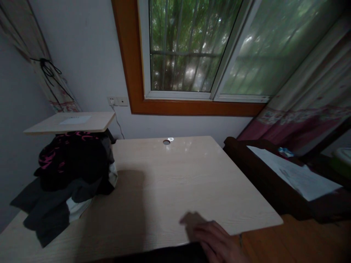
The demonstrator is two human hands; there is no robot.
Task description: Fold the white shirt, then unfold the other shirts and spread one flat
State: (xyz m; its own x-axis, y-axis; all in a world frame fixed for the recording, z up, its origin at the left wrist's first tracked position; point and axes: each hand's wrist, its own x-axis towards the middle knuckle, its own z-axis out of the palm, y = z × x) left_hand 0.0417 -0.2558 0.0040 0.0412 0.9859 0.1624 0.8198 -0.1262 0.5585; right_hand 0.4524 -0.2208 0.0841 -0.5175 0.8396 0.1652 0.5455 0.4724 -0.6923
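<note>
My right hand (215,239) is at the bottom of the head view, over the near edge of the light wood-grain table (181,182). Its fingers are bent and close together, slightly blurred, pointing to the left. Against them lies the end of a black cloth (167,254), which looks pinched between fingers and thumb. Most of that cloth is cut off by the lower frame edge. My left hand does not show. On the left of the table sits a crumpled heap of clothes (76,164), black with pink marks, dark grey and white.
A raised wooden shelf (95,122) with a paper label overhangs the clothes. Near the back edge the table has a round cable hole (166,142). Beyond it are a wall socket (117,101) and a window. At right, white sheets (293,173) lie on a dark brown surface.
</note>
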